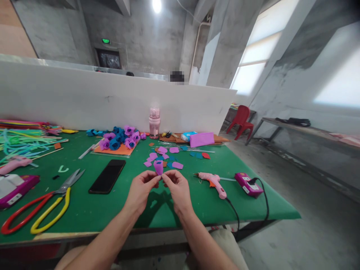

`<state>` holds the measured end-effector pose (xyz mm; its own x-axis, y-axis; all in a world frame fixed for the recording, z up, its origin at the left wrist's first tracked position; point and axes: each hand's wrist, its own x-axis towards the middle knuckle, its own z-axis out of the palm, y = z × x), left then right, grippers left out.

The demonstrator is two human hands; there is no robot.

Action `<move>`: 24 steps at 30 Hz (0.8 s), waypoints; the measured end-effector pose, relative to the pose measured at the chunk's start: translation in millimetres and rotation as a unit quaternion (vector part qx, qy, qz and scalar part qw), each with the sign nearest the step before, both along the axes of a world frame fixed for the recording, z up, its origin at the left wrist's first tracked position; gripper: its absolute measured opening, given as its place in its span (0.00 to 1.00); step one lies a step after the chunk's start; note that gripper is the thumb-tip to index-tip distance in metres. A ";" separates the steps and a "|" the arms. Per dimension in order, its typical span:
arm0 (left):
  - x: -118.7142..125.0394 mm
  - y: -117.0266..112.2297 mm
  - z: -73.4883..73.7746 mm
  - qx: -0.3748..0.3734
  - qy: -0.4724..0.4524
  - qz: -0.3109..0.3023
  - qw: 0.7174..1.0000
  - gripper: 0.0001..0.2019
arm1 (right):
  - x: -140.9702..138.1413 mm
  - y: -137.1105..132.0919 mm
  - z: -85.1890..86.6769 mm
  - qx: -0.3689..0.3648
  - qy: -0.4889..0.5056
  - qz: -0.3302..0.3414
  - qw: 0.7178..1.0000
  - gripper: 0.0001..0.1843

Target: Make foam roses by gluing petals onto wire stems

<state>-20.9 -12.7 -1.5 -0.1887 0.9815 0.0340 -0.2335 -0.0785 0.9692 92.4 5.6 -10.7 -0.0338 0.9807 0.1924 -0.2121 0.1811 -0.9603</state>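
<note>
Both my hands are raised just above the green table (197, 202), meeting at a small purple foam petal piece (158, 167). My left hand (142, 189) pinches its lower left side with thumb and fingertips. My right hand (176, 187) pinches the lower right side the same way. The piece stands upright between the fingertips, rolled or folded. Several loose purple, blue and red cut petals (165, 155) lie on the table just beyond my hands.
A black phone (107, 176) and red-and-yellow scissors (42, 208) lie left. A pink glue gun (213, 182) with cord and a magenta box (247, 184) lie right. Finished purple and blue foam flowers (120, 138), a pink bottle (154, 123), foam sheets and coloured sticks (22, 140) sit further back.
</note>
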 end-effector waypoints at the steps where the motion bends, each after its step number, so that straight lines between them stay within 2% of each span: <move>1: 0.3 0.1 0.4 0.008 0.003 0.002 1.000 0.10 | -0.2 -0.2 0.0 -0.006 0.012 0.003 1.000 0.07; 8: -1.1 -2.9 5.7 0.090 0.057 0.034 0.994 0.07 | 1.6 -2.2 5.3 0.003 0.063 0.044 0.997 0.06; 11: -3.7 -4.0 4.8 0.138 0.097 0.034 0.985 0.04 | 5.1 -1.3 7.0 0.024 0.053 0.074 0.996 0.06; 14: -5.5 -4.3 3.0 0.166 0.113 0.029 0.979 0.04 | 9.6 0.8 6.4 0.047 0.032 0.075 0.996 0.04; 20: -5.8 -5.9 7.5 0.130 0.145 0.048 0.980 0.06 | 14.7 2.1 5.3 0.109 -0.056 0.067 0.990 0.07; 24: -5.0 -4.9 9.9 0.100 0.115 0.053 0.987 0.07 | 10.6 -0.3 5.0 0.126 -0.093 0.041 0.987 0.09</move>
<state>-25.9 -17.6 8.3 -0.2544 0.9261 0.2784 0.0113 -0.2851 0.9584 102.9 5.3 -5.6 -0.1679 0.8955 0.4121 -0.0596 0.4081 -0.9110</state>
